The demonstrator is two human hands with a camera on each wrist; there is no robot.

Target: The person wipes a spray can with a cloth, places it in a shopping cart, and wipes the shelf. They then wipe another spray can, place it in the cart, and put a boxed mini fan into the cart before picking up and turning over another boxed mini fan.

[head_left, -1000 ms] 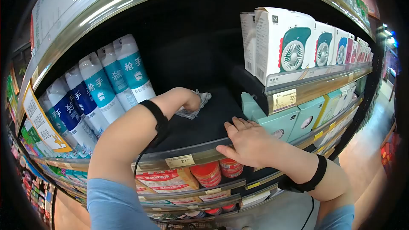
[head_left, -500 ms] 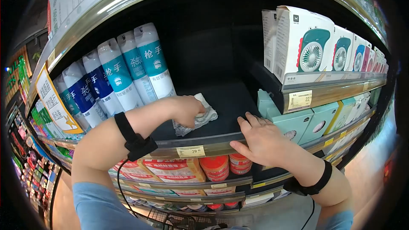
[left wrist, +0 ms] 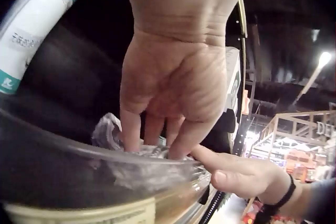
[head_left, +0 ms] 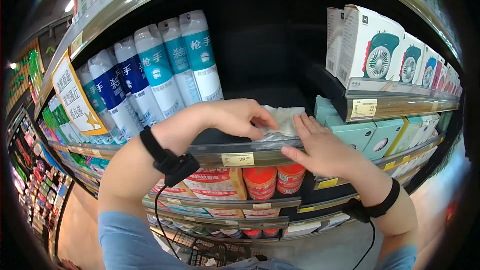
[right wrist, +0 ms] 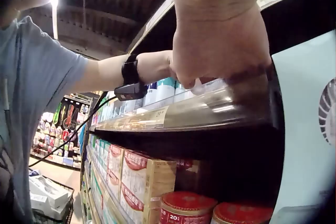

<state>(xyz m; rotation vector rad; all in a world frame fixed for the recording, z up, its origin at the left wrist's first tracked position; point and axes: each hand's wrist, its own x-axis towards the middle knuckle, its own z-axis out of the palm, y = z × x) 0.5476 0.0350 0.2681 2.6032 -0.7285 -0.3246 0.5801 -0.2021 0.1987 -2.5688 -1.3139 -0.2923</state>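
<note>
A crumpled whitish cloth [head_left: 285, 119] lies on the black shelf just behind its clear front lip. My left hand [head_left: 240, 118] comes in from the left and pinches the cloth's near left part with bent fingers and thumb. In the left wrist view, the fingertips reach down into the cloth [left wrist: 107, 132] behind the lip. My right hand [head_left: 325, 147] rests at the shelf's front edge with fingers straight, their tips at the cloth's right side and the thumb across the lip. The right wrist view hides most of that hand's fingers.
Tall spray cans [head_left: 202, 55] stand on the left of the shelf, behind a paper sign [head_left: 77, 97]. Boxed fans [head_left: 372, 45] sit on a raised shelf at the right, with mint-green boxes [head_left: 350, 130] below. Red tins [head_left: 260, 182] occupy the lower shelf.
The left hand has wiped the cloth from deeper on the shelf toward the front and right, up to the right hand. The right hand stays at the shelf edge; the head view has shifted.
</note>
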